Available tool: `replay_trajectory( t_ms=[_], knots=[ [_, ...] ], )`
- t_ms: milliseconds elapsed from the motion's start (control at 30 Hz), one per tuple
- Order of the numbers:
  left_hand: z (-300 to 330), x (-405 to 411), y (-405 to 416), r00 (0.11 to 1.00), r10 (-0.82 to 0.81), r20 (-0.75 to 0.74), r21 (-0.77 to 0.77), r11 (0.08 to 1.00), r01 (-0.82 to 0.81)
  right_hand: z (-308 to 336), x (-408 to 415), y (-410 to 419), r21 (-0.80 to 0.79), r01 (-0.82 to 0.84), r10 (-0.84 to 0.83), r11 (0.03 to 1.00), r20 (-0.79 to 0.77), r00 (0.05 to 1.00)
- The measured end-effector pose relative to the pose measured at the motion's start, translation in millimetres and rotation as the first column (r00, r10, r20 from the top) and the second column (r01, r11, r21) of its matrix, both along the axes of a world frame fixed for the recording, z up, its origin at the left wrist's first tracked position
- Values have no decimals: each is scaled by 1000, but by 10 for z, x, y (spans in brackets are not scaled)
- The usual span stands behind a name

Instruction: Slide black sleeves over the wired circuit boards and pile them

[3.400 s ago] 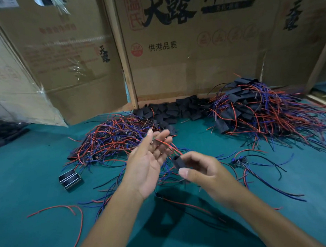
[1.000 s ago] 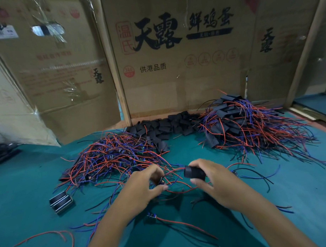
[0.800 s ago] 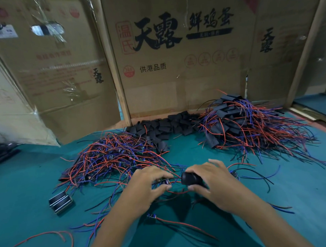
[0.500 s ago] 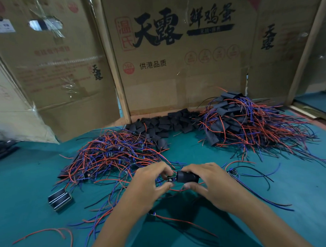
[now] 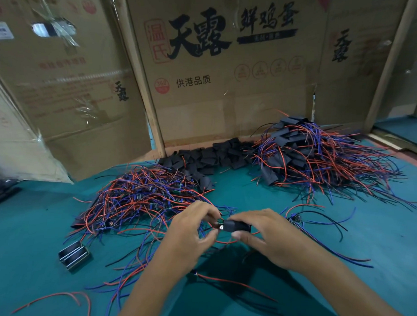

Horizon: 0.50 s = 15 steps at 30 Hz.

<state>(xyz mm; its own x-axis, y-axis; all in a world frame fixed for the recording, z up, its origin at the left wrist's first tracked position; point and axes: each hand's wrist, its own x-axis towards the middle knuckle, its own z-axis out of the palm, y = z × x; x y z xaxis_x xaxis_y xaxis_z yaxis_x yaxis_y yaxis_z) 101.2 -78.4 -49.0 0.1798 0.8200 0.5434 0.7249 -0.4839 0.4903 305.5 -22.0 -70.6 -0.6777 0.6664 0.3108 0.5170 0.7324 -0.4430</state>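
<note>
Holding a black sleeve (image 5: 237, 226) between thumb and curled fingers, right hand (image 5: 269, 236), near the middle of the green table (image 5: 28, 235). Pinched with left hand (image 5: 190, 231) the end of a small circuit board (image 5: 220, 226), its tip just out of the sleeve's left opening, the rest hidden inside. Lay on the left a heap of bare wired boards (image 5: 138, 198), red and blue wires tangled. Lay far in the middle loose black sleeves (image 5: 210, 157), and on the right the pile of sleeved boards (image 5: 309, 154). Stood behind cardboard boxes (image 5: 224, 86). Rested near left a small metal part (image 5: 73, 254).
</note>
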Motion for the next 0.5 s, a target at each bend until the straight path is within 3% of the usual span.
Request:
replay_trajectory(
  t_ms=[233,400,500],
  knots=[
    [-55,73,-7,999,-15,31,46,999,13,-15,-19,-39,-47,1,-4,999,-60,998],
    [-105,50,-5,994,30,106,-148,989,-14,5,3,-33,-80,28,-37,996,-118,992],
    [-75,48,-1,993,28,112,-95,995,-18,50,27,-36,-135,40,-59,990,-139,989]
  ],
)
